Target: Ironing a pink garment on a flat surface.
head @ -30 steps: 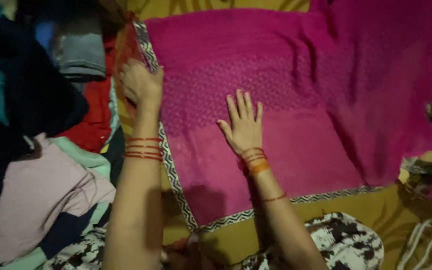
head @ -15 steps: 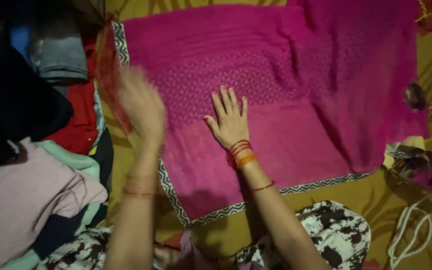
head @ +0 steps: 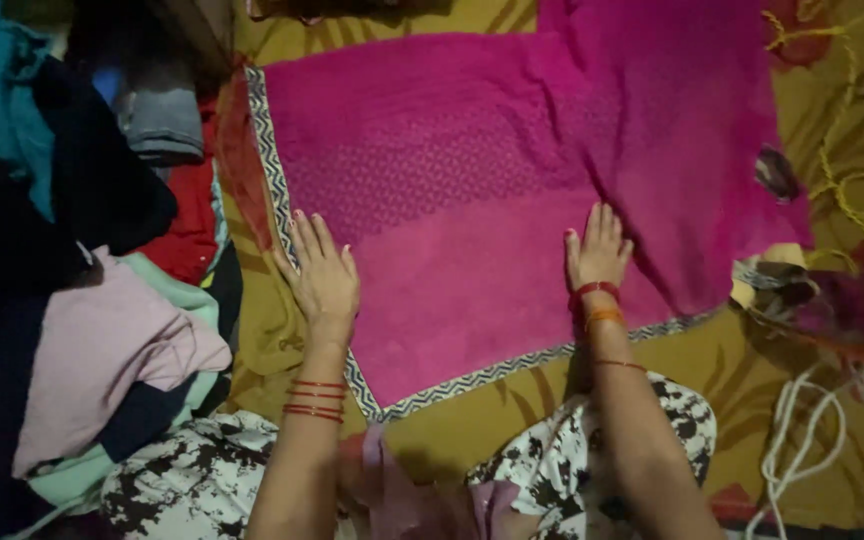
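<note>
Head view: the pink cloth (head: pixel 472 200) lies spread flat on the mustard patterned sheet (head: pixel 752 380), with its long axis running from the person's left to right across the frame and tilted slightly, so that the near edge drops toward the left. Its patterned black-and-white border (head: pixel 272 170) runs up the cloth's left edge and turns along the near edge, meeting at a corner that points toward the person's lap. The far right part of the cloth overlaps the main panel as a looser fold. The left hand (head: pixel 324 275) rests palm down on the cloth's left border, fingers extended and close together, gripping nothing. The right hand (head: pixel 597 250) rests palm down on the cloth near its right near edge, fingers likewise straight and narrow, gripping nothing. Left of the cloth sits a pile of clothes (head: pixel 102 330) in pink, mint, dark and red. Right of the cloth lies a white cord (head: pixel 802 430). Compared with half a second ago, the left hand has come down from a raised, blurred position onto the left border, and the right hand has shifted from the cloth's centre toward its right side, so the hands now lie well apart. The cloth itself keeps the same orientation.
</note>
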